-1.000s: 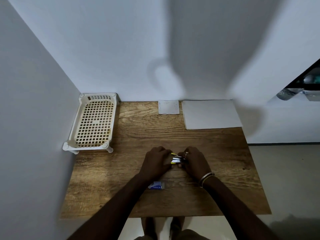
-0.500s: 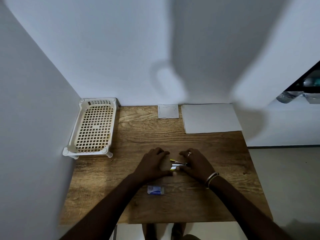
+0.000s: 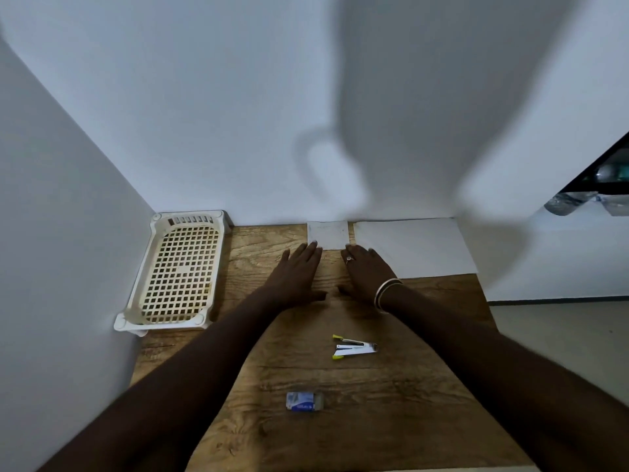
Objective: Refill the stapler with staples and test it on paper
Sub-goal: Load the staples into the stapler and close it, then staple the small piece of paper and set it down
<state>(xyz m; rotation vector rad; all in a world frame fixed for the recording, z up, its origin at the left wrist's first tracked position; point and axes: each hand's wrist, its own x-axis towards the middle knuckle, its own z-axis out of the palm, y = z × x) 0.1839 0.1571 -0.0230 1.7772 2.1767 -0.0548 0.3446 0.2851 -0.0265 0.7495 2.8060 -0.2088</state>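
**A:** what's changed from a sec ago?

**B:** the stapler (image 3: pixel 355 347) got let go. It lies splayed open mid-surface (image 3: pixel 408 420), with the staple box (image 3: pixel 304 401) nearer the person. Left grip (image 3: pixel 299 267) and right grip (image 3: pixel 366 270) are both released, fingers flat, reaching the small paper's (image 3: pixel 328 233) near corners.
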